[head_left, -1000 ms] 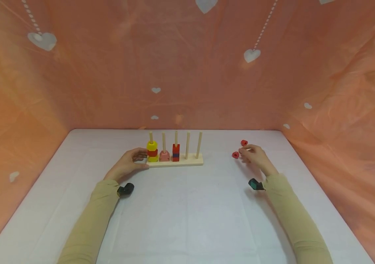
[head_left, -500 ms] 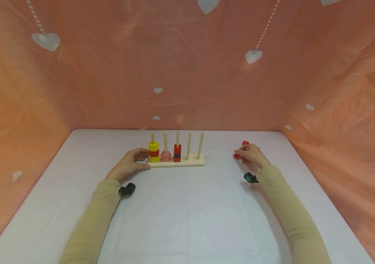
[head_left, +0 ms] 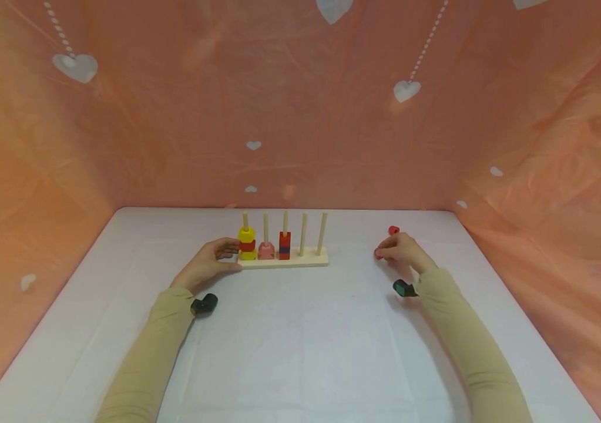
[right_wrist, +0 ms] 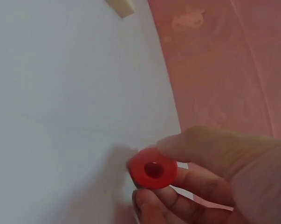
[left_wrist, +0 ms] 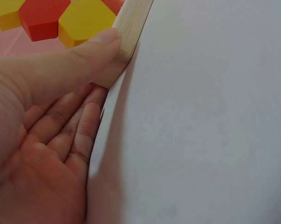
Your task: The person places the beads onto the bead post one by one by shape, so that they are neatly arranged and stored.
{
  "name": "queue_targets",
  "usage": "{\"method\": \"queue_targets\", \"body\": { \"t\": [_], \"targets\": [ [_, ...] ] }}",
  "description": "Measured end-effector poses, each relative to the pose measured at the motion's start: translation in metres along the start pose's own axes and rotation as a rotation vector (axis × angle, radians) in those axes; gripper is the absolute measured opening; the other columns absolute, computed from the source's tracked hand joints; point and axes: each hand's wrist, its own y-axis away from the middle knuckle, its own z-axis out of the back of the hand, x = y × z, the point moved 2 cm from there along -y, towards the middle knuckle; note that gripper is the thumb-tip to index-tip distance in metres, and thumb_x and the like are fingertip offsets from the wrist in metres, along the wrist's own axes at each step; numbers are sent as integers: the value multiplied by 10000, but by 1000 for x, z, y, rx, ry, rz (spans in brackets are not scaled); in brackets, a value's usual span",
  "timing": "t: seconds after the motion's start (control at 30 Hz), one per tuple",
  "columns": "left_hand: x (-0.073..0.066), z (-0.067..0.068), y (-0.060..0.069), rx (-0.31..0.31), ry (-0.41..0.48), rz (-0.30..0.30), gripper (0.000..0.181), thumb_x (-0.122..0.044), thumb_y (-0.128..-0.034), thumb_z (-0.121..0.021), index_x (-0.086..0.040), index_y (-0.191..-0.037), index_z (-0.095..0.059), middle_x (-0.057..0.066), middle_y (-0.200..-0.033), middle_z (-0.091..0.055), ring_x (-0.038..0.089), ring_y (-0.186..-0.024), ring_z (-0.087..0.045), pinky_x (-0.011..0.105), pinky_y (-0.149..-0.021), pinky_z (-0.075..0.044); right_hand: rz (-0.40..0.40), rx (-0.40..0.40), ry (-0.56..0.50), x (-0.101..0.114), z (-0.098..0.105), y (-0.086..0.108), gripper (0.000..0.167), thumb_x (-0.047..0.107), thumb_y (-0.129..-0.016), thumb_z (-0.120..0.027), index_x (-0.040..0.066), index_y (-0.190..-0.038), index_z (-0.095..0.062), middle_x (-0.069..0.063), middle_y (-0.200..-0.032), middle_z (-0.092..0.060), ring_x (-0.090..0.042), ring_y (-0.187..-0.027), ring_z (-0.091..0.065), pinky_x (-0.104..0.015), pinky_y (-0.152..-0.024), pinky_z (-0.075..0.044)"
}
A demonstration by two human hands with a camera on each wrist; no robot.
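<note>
My left hand (head_left: 207,262) holds the left end of a pale wooden peg stacker (head_left: 311,257), its thumb (left_wrist: 96,51) pressed on the base edge. Yellow and red hexagonal blocks (head_left: 247,244) are stacked on the leftmost peg. A pink piece (head_left: 265,251) sits on the second peg, and red and blue blocks (head_left: 285,245) on the third. At the right, my right hand (head_left: 405,251) pinches a small red bead (right_wrist: 153,169) between thumb and fingers; the hole through it faces the right wrist camera. Fingers partly cover the bead in the head view.
Another red bead (head_left: 393,230) lies on the white-covered table (head_left: 300,341), just beyond my right hand. Orange cloth with white hearts (head_left: 300,117) stands behind and at both sides of the table. Each wrist wears a small dark camera (head_left: 405,288).
My right hand has moved left and come to the nearer red bead, which its fingers now pinch. The left hand has kept its place at the stacker's end.
</note>
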Motion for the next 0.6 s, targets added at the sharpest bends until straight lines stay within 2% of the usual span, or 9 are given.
{"method": "queue_targets", "body": {
  "t": [0.13, 0.27, 0.33, 0.47, 0.6],
  "targets": [
    [0, -1, 1, -9, 11, 10, 661, -166, -798, -790, -79, -1367, -466, 113, -1356, -496, 309, -1234, -450, 476, -1064, -348, 87, -18, -61, 8, -1, 0, 339, 163, -898, -664, -68, -1145, -635, -148, -1023, -673, -234, -889, -632, -246, -749, -530],
    [1, 0, 1, -7, 22, 16, 652, -164, -798, -790, -86, -1361, -470, 109, -1354, -496, 305, -1234, -447, 471, -1066, -346, 185, -53, -158, 27, -4, -4, 355, 183, -899, -672, -33, -1178, -630, -162, -1079, -671, -295, -1007, -625, -240, -816, -497],
    [1, 0, 0, -5, 26, 22, 647, -162, -799, -789, -89, -1358, -473, 108, -1352, -498, 305, -1235, -445, 468, -1068, -344, 212, -75, -230, 40, -5, -5, 363, 175, -897, -680, -21, -1196, -621, -167, -1103, -663, -292, -1039, -620, -264, -861, -487],
    [0, -1, 1, -8, 20, 24, 651, -159, -796, -791, -93, -1360, -474, 110, -1349, -500, 308, -1235, -444, 470, -1069, -343, 276, -121, -327, 70, -7, -2, 409, 203, -886, -702, 17, -1234, -598, -122, -1146, -639, -208, -1036, -620, -323, -926, -469],
    [-1, -1, 0, -5, 9, 8, 649, -158, -796, -790, -84, -1358, -475, 118, -1345, -503, 314, -1231, -451, 474, -1068, -342, 376, -132, -450, 99, -10, 4, 421, 192, -869, -720, 24, -1235, -594, -116, -1150, -627, -207, -1039, -615, -338, -948, -464]
  ]
}}
